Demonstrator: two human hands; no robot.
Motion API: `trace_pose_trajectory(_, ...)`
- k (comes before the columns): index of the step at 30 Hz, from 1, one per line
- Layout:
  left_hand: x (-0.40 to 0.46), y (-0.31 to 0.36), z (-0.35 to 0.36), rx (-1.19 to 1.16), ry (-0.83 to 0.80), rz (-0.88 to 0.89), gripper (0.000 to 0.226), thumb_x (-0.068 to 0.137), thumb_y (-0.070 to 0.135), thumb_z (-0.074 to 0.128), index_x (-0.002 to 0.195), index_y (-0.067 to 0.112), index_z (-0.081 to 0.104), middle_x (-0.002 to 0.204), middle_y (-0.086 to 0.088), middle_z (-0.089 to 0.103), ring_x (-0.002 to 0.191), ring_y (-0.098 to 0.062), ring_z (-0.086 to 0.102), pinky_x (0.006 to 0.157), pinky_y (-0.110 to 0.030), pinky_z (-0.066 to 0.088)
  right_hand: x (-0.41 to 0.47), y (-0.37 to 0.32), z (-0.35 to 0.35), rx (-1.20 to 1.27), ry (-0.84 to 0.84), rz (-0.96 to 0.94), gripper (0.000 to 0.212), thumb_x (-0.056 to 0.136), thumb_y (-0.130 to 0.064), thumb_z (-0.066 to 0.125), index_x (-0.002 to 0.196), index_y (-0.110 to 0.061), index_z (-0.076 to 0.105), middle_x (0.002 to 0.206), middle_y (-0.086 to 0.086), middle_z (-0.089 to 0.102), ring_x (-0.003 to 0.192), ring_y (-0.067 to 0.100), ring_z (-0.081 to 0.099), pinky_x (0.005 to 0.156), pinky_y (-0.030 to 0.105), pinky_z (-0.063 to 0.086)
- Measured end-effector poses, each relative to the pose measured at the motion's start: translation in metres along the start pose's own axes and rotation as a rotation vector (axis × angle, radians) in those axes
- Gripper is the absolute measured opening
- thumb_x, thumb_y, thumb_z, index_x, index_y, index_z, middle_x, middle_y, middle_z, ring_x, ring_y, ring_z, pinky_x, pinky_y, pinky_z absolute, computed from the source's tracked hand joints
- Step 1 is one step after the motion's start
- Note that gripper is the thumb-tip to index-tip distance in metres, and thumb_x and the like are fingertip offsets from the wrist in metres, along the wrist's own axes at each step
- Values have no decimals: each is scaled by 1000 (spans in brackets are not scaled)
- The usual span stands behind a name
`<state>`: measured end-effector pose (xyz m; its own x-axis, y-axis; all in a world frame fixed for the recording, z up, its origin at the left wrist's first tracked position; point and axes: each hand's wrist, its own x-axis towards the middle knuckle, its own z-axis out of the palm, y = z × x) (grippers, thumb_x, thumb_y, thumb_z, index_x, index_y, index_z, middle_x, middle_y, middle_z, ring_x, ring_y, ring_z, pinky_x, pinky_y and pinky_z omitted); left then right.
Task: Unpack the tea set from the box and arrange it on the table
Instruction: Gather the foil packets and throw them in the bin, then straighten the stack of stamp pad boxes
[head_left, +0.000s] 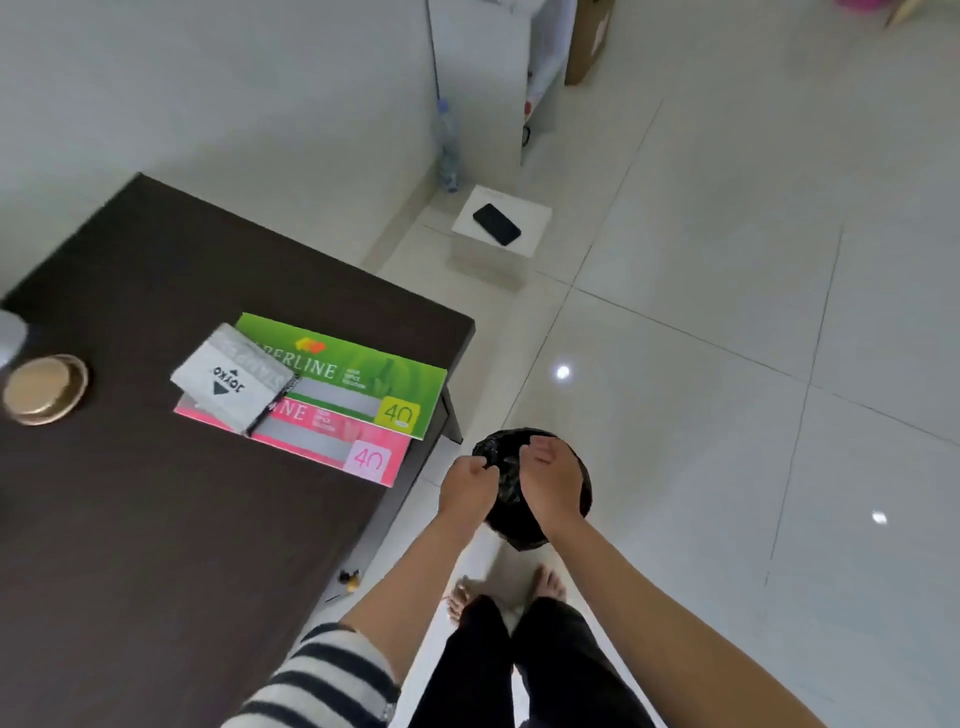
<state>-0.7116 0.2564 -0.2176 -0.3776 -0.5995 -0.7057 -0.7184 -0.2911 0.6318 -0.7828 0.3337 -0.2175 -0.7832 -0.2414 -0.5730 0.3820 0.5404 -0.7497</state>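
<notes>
Standing barefoot off the desk's right edge, I've got my left hand pinching the crinkled black plastic bundle and my right hand cupped over its top, held above the floor. No box or tea set is visible; whether the bundle hides any, I can't tell. On the desk: folders at the right corner, a gold lid farther left — arranging hasn't started, by my reckoning.

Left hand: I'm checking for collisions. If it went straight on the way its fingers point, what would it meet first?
Probably the black plastic bag, which the left hand already pinches; beyond it, the right hand.
</notes>
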Motion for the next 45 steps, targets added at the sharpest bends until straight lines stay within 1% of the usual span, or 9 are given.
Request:
trace_pose_trajectory(8,-26,35,-102,-175,179,180,24,90,13,51,67,15,56,67,-3,65,66,-21,60,66,-32,48,-18,-115,55,57,8,-420,14,90,-10,56,100,-11,64,85,-6,62,85,15,59,75,14,44)
trace_pose_trajectory(10,-25,33,-128,-208,270,163,20,90,13,52,71,10,59,66,-3,66,63,-22,61,66,-35,53,-19,-134,74,-30,-66,-540,15,90,-8,57,103,-8,64,89,-1,63,85,14,58,72,6,41)
trace_pose_trajectory(16,-4,26,-191,-374,689,21,7,81,17,56,82,11,52,80,-3,51,77,-25,46,73,-35,45,-5,-172,141,-384,-320,-670,32,90,-24,61,119,-10,58,108,6,59,104,22,56,90,36,47)
trace_pose_trajectory(19,14,29,-216,-469,781,-226,46,81,29,66,115,6,46,116,-14,42,103,-32,49,88,-40,42,8,-186,175,-624,-392,-649,54,86,-43,63,130,-14,50,120,7,53,116,26,48,95,44,44)
trace_pose_trajectory(24,42,34,-244,-507,775,-328,66,80,36,68,129,3,40,131,-20,38,115,-38,49,97,-45,43,19,-201,219,-948,-474,-670,60,84,-55,59,130,-19,49,128,7,44,120,28,42,93,43,42)
trace_pose_trajectory(29,46,37,-247,-551,748,-351,56,80,30,63,127,10,42,126,-15,39,107,-35,51,93,-44,47,12,-202,246,-812,-606,-581,41,85,-48,57,113,-19,59,120,7,56,108,25,54,84,31,44)
trace_pose_trajectory(36,48,38,-255,-525,695,-203,40,77,22,56,117,17,52,117,-11,49,92,-26,57,80,-40,55,0,-202,264,-788,-665,-589,34,75,-46,56,88,-15,61,96,6,63,83,24,62,68,33,48)
trace_pose_trajectory(41,49,29,-256,-532,716,-149,48,74,16,61,121,14,53,110,-6,58,94,-22,60,74,-39,57,0,-217,260,-797,-702,-609,40,75,-24,67,46,-15,42,48,0,44,45,15,43,48,28,34)
trace_pose_trajectory(45,45,31,-260,-525,694,-197,19,77,13,63,95,13,55,83,1,60,74,-15,58,70,-36,55,6,-229,261,-893,-768,-556,39,69,-18,75,43,-10,47,43,0,46,41,11,42,46,24,33)
